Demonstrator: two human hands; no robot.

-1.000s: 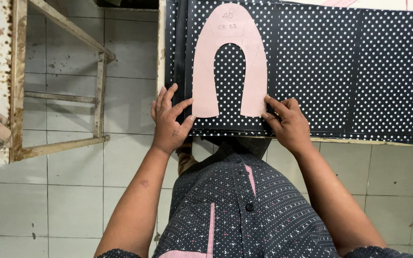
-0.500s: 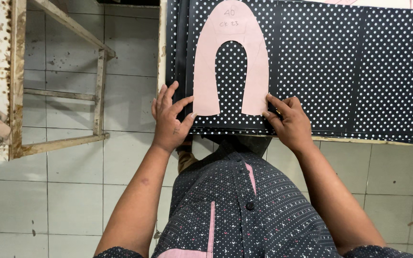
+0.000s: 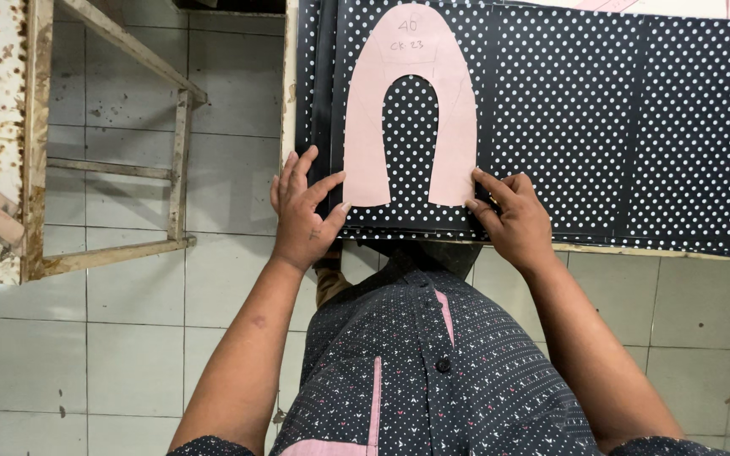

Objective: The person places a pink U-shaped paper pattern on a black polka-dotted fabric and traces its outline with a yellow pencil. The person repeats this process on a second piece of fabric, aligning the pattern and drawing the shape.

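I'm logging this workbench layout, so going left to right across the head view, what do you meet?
Rough wooden frame → left hand → pink horseshoe-shaped paper pattern → right hand → black white-dotted fabric sheets.

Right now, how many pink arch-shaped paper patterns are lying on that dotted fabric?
1. The pink pattern lies on the dotted fabric, its legs between the left hand and right hand. Others may lie out of view.

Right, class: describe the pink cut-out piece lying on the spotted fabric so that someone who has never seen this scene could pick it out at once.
Start at the black fabric with white polka dots spread over the worktable. Near its left end lies a pale pink horseshoe-shaped card template, its two legs pointing toward the person. The left hand and right hand rest at its leg ends. It is the only plain, undotted piece on the cloth.
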